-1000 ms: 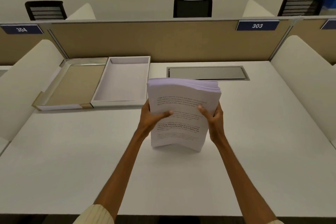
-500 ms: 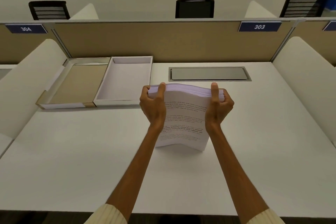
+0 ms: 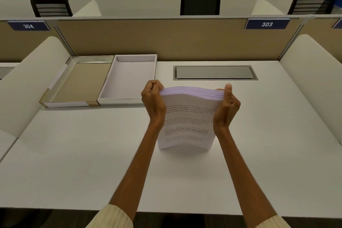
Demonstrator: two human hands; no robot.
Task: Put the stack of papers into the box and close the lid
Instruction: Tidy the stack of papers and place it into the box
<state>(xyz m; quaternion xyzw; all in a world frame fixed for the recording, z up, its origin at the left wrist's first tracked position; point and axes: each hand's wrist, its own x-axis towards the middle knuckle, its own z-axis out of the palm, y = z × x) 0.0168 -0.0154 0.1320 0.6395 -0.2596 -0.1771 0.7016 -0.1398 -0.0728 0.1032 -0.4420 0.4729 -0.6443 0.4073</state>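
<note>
A thick stack of printed papers (image 3: pixel 187 122) stands upright on its bottom edge on the white desk (image 3: pixel 92 153), its printed face toward me. My left hand (image 3: pixel 152 101) grips its upper left corner and my right hand (image 3: pixel 226 106) grips its upper right corner, thumb raised. The open white box (image 3: pixel 127 77) lies flat at the back left of the desk, with nothing inside. Its lid (image 3: pixel 79 83), with a tan inner face, lies open to the left of the box, joined along one side.
A tan partition (image 3: pixel 175 40) closes the back of the desk, with white curved dividers (image 3: pixel 27 83) on both sides. A grey cable hatch (image 3: pixel 214 72) is set into the desk behind the papers. Black chairs (image 3: pixel 199 4) stand beyond the partition.
Both hands have slid from the sides of the stack up to its top corners. The stack has come down and now stands on the desk.
</note>
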